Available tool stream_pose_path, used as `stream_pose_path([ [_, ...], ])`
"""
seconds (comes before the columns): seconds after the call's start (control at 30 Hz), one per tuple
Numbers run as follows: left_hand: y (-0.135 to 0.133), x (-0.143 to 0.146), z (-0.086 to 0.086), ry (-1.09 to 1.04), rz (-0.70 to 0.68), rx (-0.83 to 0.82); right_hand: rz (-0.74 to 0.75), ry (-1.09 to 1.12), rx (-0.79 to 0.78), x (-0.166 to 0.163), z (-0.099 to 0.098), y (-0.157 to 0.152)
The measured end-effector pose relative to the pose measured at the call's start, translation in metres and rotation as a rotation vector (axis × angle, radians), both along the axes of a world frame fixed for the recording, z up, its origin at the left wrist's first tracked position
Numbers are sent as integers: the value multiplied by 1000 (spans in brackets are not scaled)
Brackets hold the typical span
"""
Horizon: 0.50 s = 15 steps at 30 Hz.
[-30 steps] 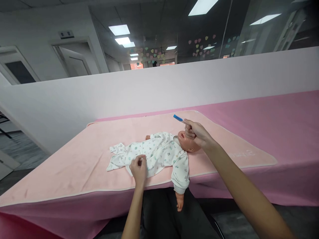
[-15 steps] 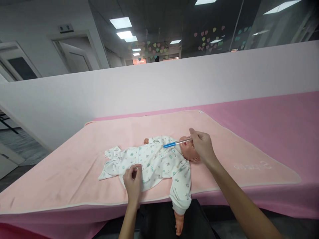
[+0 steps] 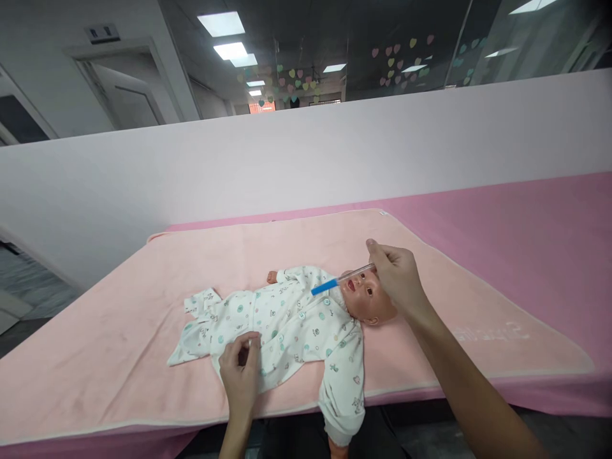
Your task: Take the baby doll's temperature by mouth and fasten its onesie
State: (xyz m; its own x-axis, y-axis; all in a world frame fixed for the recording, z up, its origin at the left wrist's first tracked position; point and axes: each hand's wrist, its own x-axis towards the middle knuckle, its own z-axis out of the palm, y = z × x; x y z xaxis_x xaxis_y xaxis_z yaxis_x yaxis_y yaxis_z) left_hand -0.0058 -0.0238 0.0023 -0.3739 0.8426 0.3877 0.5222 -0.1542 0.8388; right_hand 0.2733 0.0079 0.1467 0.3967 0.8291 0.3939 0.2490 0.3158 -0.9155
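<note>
Heart-shaped stickers (image 3: 412, 43) dotted the dark glass (image 3: 406, 22) above a white wall (image 3: 306, 159); bright lights (image 3: 221, 24) showed there, left of which a sign (image 3: 102, 33) topped a door (image 3: 127, 99).

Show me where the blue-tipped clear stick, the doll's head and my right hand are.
Blue-tipped clear stick (image 3: 336, 283): head view, near its middle, where blue meets clear.
Doll's head (image 3: 364, 305): head view, on the cheek.
Right hand (image 3: 398, 275): head view, on the back of the hand.

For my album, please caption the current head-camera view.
Right hand holding a clear rod with a blue end over a doll dressed in patterned white, on a peach blanket.
</note>
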Motion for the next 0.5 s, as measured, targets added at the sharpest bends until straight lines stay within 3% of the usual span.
stream_pose_path([
  [0.07, -1, 4, 4, 6, 45, 14, 8, -41, -19, -1, 0, -8],
  [0.13, -3, 10, 11, 86, 167, 72, -84, -93, -22, 4, -9, -20],
  [0.23, -5, 24, 26, 265, 299, 219, -192, -103, -108, 20, -41, -42],
  [0.37, 1, 57, 47, 397, 26, 372, -328, -22, -296, 49, -100, -67],
  [0.5, 17, 98, 56, 528, -221, 319, -364, -262, -418, 70, -133, -74],
])
